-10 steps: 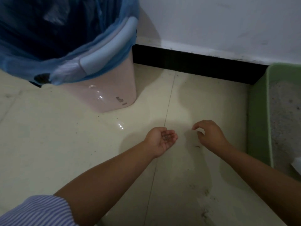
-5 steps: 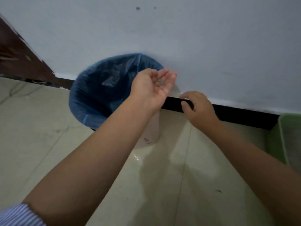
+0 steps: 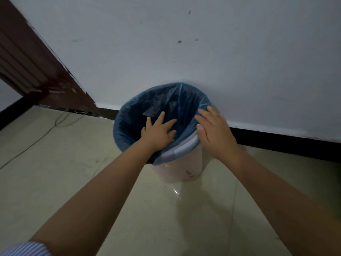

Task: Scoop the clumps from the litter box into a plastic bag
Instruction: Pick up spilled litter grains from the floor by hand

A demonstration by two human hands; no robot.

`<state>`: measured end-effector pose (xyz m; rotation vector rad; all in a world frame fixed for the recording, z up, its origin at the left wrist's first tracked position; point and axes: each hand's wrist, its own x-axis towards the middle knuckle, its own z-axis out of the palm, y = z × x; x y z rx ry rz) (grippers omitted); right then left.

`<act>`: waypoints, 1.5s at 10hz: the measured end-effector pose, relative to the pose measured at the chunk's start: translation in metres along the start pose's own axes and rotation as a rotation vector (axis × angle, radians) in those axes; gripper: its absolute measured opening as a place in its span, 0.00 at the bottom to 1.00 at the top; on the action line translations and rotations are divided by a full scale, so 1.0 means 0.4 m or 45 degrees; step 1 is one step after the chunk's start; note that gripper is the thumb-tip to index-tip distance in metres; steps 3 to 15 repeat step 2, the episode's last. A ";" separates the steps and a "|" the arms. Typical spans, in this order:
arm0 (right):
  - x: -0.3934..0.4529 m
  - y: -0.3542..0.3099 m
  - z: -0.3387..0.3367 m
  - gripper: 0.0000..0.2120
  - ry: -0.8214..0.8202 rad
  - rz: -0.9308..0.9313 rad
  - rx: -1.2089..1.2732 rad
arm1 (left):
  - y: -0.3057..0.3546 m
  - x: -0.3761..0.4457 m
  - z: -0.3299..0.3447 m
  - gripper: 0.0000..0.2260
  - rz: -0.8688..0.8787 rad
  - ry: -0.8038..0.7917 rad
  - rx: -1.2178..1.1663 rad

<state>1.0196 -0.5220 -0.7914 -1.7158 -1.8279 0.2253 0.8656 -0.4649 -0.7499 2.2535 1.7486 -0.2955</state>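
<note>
A blue plastic bag (image 3: 136, 115) lines a pale pink bin (image 3: 177, 170) that stands against the white wall. My left hand (image 3: 157, 133) is palm down over the bag's opening, fingers spread, with nothing visible in it. My right hand (image 3: 215, 131) hovers flat over the bin's right rim, fingers apart, holding nothing. The litter box is out of view.
A dark brown door frame (image 3: 36, 71) slants down at the left. A thin cable (image 3: 42, 133) runs across the beige floor tiles on the left. A black skirting board (image 3: 276, 143) runs along the foot of the wall.
My left hand, earlier cupped palm up with small grains in it, has turned palm down over the bag. My right hand has risen to the bin's rim. The view has lifted off the litter box.
</note>
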 end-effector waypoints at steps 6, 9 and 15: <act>0.000 -0.003 -0.018 0.22 -0.067 0.092 0.141 | 0.037 -0.041 -0.007 0.22 0.027 0.222 -0.069; 0.000 -0.003 -0.018 0.22 -0.067 0.092 0.141 | 0.037 -0.041 -0.007 0.22 0.027 0.222 -0.069; 0.000 -0.003 -0.018 0.22 -0.067 0.092 0.141 | 0.037 -0.041 -0.007 0.22 0.027 0.222 -0.069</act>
